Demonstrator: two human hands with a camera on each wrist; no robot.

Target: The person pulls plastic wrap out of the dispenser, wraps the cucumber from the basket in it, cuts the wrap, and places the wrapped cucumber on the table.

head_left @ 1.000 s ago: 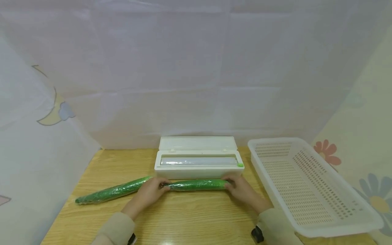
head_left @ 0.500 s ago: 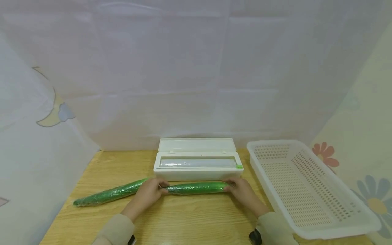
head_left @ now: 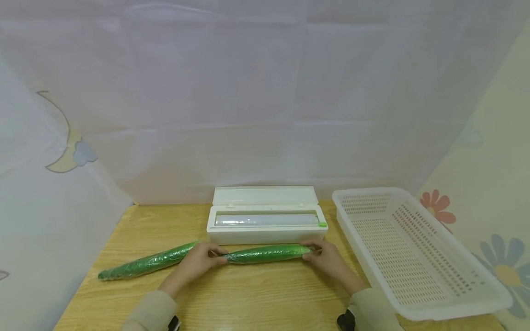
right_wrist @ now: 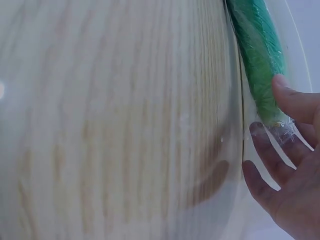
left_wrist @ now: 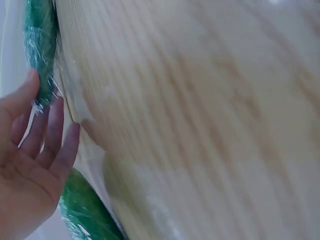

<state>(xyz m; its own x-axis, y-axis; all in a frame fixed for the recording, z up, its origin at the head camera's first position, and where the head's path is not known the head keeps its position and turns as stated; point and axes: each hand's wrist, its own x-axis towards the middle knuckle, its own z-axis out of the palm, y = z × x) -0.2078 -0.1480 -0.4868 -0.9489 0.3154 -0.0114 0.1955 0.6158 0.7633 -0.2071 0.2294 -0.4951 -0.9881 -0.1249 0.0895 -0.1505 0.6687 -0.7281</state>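
Note:
A cucumber [head_left: 265,253] wrapped in clear film lies crosswise just in front of the white cling film box [head_left: 267,236]. My left hand [head_left: 197,263] holds its left end, thumb on the near side and fingers beyond it. At the other end my right hand [head_left: 327,259] pinches the tip, where crumpled film [right_wrist: 284,129] sticks out past the green skin in the right wrist view. A second film-wrapped cucumber [head_left: 146,263] lies slanted at the left, its upper end behind my left hand. Inside the lidded box rests a roll of film [head_left: 265,220].
At the right stands a white perforated plastic basket [head_left: 366,255], with nothing in it. The box lid [head_left: 265,196] is raised toward the pale back cloth [head_left: 248,151]. A green slider [head_left: 322,224] sits at the box's right corner. All stand on a wooden table [head_left: 265,299].
The held cucumber has come slightly nearer me from the box and tilted a little, its right end higher in view. Both hands keep their hold on its ends. The second cucumber stays put.

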